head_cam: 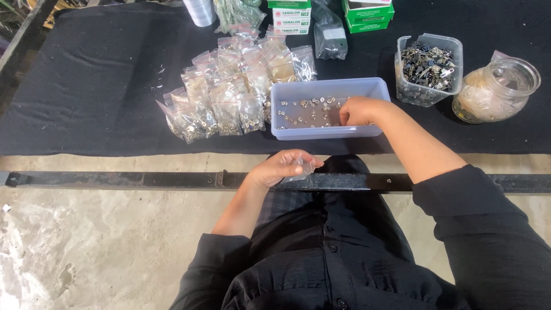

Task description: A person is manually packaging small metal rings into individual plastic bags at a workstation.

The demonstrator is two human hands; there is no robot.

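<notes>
Left hand (281, 167) fingers pinch a small clear bag (302, 170); right hand (360, 111), fingers pressed together, reaches among metal snaps (310, 112) in the pale tray (327, 131).

my right hand (357, 110) in tray (327, 131) among small metal pieces (310, 110) | my left hand (281, 167) before tray, holding small bag (301, 170) | filled bags (229, 92) left of tray | tub (427, 69), jar (496, 89) right | boxes (367, 14) behind

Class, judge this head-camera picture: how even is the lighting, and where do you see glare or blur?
Head view: soft, even daylight, faint shadows; glare on the glass jar and filled bags; the small clear bag in the left hand is slightly blurred; right hand sharp.
</notes>
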